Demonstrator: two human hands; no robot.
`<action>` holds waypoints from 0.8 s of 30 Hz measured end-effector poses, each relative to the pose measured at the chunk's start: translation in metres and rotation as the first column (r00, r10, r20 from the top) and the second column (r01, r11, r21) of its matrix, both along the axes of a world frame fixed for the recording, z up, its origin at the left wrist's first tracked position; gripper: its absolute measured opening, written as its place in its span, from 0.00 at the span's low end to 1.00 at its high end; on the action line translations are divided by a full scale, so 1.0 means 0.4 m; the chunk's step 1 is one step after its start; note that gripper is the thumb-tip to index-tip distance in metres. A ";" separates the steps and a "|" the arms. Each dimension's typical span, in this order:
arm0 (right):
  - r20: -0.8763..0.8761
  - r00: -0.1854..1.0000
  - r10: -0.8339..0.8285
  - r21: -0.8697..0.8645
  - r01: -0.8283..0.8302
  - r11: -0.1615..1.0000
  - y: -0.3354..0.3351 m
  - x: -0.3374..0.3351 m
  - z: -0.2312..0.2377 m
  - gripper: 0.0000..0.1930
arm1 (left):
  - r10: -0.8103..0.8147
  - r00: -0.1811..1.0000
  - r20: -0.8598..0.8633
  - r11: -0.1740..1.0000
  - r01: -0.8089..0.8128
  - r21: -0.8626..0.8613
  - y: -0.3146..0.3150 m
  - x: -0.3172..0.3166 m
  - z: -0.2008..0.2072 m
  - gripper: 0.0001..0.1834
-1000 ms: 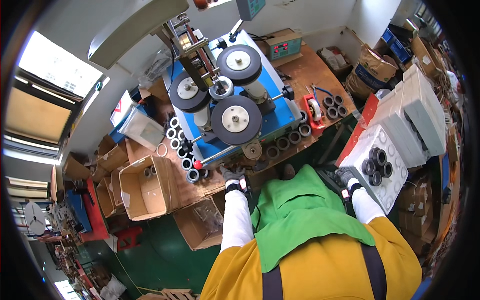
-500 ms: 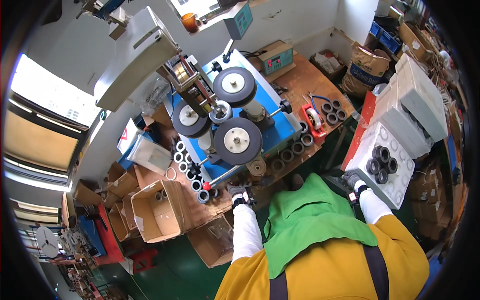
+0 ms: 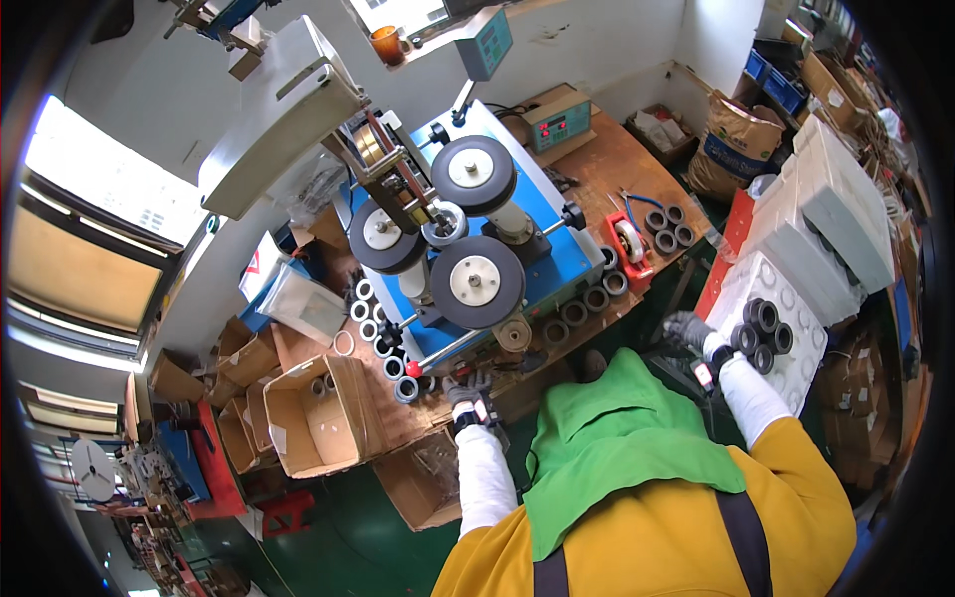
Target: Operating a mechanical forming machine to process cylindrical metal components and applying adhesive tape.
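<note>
My left hand (image 3: 466, 390), in a dark grey glove, is at the front edge of the wooden table with its fingers spread and nothing seen in them. Close by lie a dark ring (image 3: 405, 389) and the red ball-ended lever (image 3: 414, 368) of a machine. My right hand (image 3: 686, 328), gloved too, hovers between the table and a white foam tray (image 3: 796, 373); its fingers look loosely apart, with nothing visible in them. Several black rings (image 3: 763, 316) are grouped on that tray. The machine has a blue bed (image 3: 552, 264) and three black wheels (image 3: 476, 282).
Rings (image 3: 574, 312) line the table's front edge beside a red tape dispenser (image 3: 629, 244). An open cardboard box (image 3: 323, 428) stands at left, another (image 3: 418, 488) below the table. Foam blocks (image 3: 846, 209) are stacked at right. A control box (image 3: 560, 124) sits at the back.
My right hand has moved away from the foam tray, up and left toward the table. My left hand has shifted slightly left and its fingers are more spread. The view has shifted slightly.
</note>
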State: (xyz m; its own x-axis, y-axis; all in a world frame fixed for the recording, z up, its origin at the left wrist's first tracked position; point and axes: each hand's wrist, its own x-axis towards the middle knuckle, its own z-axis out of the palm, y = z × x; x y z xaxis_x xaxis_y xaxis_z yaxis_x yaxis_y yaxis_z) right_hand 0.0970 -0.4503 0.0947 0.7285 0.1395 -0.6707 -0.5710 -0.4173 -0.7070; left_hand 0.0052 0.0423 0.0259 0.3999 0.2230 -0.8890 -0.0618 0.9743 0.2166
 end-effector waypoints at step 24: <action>0.328 0.837 0.438 0.451 -0.546 0.706 0.805 0.407 0.470 0.19 | 0.040 -0.202 -0.979 -0.893 0.433 -0.126 0.112 0.139 0.487 0.19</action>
State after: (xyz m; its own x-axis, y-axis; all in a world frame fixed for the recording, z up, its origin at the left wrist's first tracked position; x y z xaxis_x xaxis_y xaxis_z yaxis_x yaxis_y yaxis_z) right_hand 0.2596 -0.1283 0.2825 0.5566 0.7907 -0.2551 -0.2258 -0.1516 -0.9623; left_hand 0.0608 0.0872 0.2208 0.7967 0.2164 -0.5643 0.2441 -0.9694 -0.0271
